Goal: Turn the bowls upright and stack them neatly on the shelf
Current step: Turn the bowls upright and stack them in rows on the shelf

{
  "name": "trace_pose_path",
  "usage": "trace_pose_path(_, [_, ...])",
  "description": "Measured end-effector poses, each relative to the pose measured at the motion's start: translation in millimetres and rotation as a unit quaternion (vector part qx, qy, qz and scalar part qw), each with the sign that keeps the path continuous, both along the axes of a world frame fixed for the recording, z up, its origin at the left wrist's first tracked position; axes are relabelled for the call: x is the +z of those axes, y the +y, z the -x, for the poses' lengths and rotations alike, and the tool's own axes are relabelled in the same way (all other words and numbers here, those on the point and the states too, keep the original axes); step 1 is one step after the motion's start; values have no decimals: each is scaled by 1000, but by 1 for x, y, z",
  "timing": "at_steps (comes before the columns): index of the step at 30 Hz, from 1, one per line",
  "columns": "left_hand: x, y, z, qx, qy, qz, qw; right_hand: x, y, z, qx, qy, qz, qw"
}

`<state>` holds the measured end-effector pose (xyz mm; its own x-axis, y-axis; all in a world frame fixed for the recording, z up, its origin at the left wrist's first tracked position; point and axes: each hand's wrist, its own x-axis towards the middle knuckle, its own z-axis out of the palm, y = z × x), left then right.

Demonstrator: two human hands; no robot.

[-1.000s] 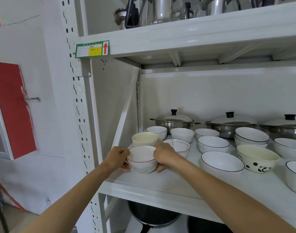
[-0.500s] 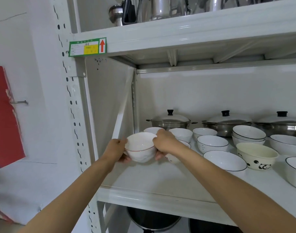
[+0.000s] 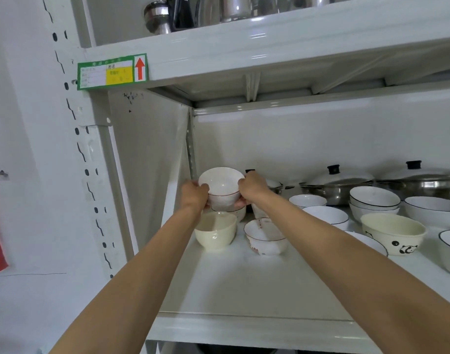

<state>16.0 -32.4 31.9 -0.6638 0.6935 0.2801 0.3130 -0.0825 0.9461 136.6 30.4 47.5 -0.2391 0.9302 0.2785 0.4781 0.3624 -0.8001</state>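
White metal shelf [image 3: 244, 297] below the grip, carrying lidded steel pots [image 3: 336, 185] right of it and many upright bowls. Directly under the grip: cream glazed bowl [image 3: 215, 232]; just right of that, white bowl with red rim and markings [image 3: 266, 236]. Held aloft between both: small white ceramic bowl with thin brown rim [image 3: 222, 187], tilted mouth toward camera. Left hand [image 3: 194, 196] and right hand [image 3: 252, 186] clasping opposite sides. Risk: lowering it tilted, rim clipping the cream bowl, chipping or slipping.
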Motion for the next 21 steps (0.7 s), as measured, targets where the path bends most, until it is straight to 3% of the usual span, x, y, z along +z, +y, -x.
trace_pose_path(6, [-1,36,19,10,85,66,994,-3,37,19,1,6,70,998])
trace_pose_path(14, [-14,84,43,-18,66,121,990,-18,76,30,-13,-93,21,995])
trace_pose_path(21, [-20,109,57,-5,136,169,976,-28,100,34,-22,-182,-17,983])
